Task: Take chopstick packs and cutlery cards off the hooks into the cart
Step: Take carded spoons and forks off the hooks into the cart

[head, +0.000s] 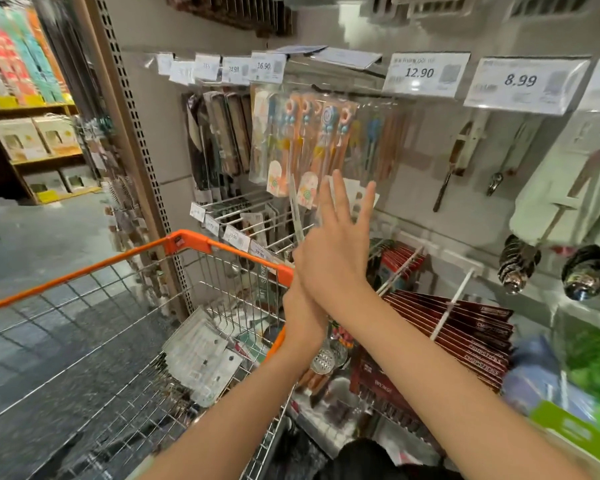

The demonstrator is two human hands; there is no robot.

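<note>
Clear packs of colourful children's chopsticks [309, 140] hang from hooks at centre, with dark chopstick packs [219, 140] to their left. My right hand [336, 244] is raised in front of the lower ends of the colourful packs, fingers straight and spread, touching a clear pack with a white card. My left hand [297, 306] crosses under my right wrist above the cart's orange rim and is mostly hidden, so its grip is unclear. The wire cart [187, 242] at lower left holds several clear packs [201, 358]. Cutlery cards [465, 150] hang at the right.
Price tags [420, 72] run along the top rail. Red chopstick boxes [465, 334] hang on lower hooks at right, with bare white hooks [454, 299] above them. Two ladles [586, 271] hang at far right. An aisle with shelves [42, 140] lies to the left.
</note>
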